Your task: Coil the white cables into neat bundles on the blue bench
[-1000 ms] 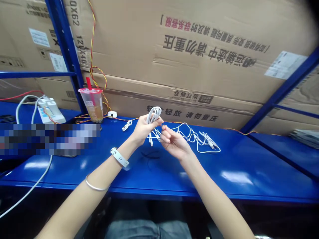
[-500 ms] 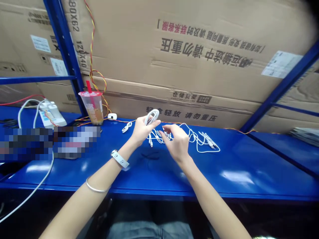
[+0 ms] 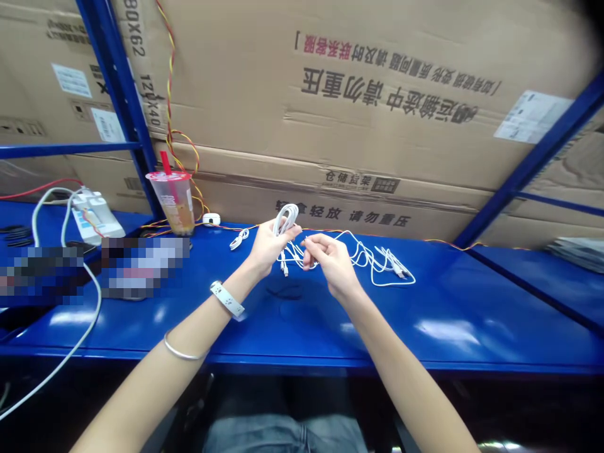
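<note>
My left hand grips a coiled white charging cable, with the loops standing up above my fingers. My right hand sits just to its right, thumb and fingers pinched together on a thin loose white cable. That cable runs across the blue bench in loose curves, ending in several small connectors at the right. A small bundled white cable lies left of my left hand, not touched by either hand.
Behind the blue steel bench stand large cardboard cartons and blue rack uprights. A plastic cup with a red straw, a white power strip and a twisted red-yellow wire stand back left. Blurred patches cover objects at left.
My right hand has closed from spread fingers to a pinch on the cable and moved nearer my left hand. The left hand still grips the coil, and the view has shifted slightly.
</note>
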The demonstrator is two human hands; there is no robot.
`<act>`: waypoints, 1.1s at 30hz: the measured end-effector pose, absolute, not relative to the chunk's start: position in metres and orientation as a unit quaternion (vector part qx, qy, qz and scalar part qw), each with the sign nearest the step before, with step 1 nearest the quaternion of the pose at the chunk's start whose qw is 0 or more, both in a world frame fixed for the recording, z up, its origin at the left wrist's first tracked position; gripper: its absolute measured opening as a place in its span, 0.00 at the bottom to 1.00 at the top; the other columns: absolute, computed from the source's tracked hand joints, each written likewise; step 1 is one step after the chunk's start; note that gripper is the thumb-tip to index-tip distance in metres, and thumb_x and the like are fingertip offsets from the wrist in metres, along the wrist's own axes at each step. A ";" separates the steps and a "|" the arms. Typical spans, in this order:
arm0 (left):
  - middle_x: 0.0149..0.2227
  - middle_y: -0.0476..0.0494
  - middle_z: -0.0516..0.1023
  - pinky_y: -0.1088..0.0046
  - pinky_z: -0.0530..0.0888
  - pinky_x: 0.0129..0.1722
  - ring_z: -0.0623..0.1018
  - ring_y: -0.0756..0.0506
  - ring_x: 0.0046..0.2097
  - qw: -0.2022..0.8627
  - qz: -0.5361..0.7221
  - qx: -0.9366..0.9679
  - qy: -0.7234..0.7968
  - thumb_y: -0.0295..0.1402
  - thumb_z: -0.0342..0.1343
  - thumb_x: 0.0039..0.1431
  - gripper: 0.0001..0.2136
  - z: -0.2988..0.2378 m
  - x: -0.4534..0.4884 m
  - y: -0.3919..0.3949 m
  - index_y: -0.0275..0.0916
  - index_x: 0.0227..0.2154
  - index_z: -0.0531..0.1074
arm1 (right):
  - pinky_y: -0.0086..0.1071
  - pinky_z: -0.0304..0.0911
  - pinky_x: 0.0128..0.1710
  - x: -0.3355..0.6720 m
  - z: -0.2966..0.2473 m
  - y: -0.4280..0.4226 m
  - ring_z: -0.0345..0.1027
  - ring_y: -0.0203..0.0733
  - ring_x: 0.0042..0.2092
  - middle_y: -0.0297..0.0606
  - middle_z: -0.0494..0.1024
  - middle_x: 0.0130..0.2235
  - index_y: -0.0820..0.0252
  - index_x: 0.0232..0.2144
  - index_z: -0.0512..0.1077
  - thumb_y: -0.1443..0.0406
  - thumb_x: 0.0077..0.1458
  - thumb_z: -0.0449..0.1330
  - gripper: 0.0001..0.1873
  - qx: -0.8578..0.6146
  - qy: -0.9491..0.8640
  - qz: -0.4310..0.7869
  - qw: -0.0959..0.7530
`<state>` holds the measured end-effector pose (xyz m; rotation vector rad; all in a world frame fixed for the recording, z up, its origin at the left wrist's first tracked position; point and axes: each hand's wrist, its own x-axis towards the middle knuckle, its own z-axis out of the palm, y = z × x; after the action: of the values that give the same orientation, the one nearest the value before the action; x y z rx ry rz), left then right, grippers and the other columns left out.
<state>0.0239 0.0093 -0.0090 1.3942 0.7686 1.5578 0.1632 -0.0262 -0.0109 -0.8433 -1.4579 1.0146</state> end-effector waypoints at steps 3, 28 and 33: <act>0.20 0.54 0.64 0.78 0.53 0.18 0.57 0.58 0.19 0.464 0.647 0.531 0.291 0.38 0.67 0.44 0.13 -0.005 0.021 0.009 0.35 0.25 0.71 | 0.28 0.61 0.23 0.167 -0.009 -0.025 0.62 0.32 0.20 0.30 0.70 0.20 0.63 0.32 0.73 0.53 0.49 0.65 0.18 -0.339 -0.605 0.492 0.526; 0.18 0.56 0.63 0.79 0.52 0.15 0.55 0.60 0.15 0.472 0.743 0.320 0.350 0.29 0.65 0.47 0.11 0.009 -0.019 0.032 0.38 0.23 0.65 | 0.35 0.62 0.39 0.193 -0.036 -0.039 0.68 0.42 0.38 0.39 0.75 0.35 0.60 0.30 0.75 0.67 0.56 0.60 0.05 -0.391 -0.885 0.155 0.201; 0.18 0.56 0.64 0.80 0.51 0.14 0.54 0.60 0.15 0.495 0.722 0.326 0.357 0.29 0.65 0.45 0.12 0.007 -0.016 0.032 0.37 0.22 0.65 | 0.38 0.63 0.45 0.193 -0.031 -0.039 0.66 0.46 0.45 0.42 0.73 0.43 0.59 0.39 0.74 0.65 0.53 0.63 0.09 -0.385 -0.893 0.151 0.178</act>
<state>-0.0161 0.0319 0.0073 0.7892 0.8656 1.7491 0.1928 -0.0391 -0.0310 -1.0886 -2.5255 0.4257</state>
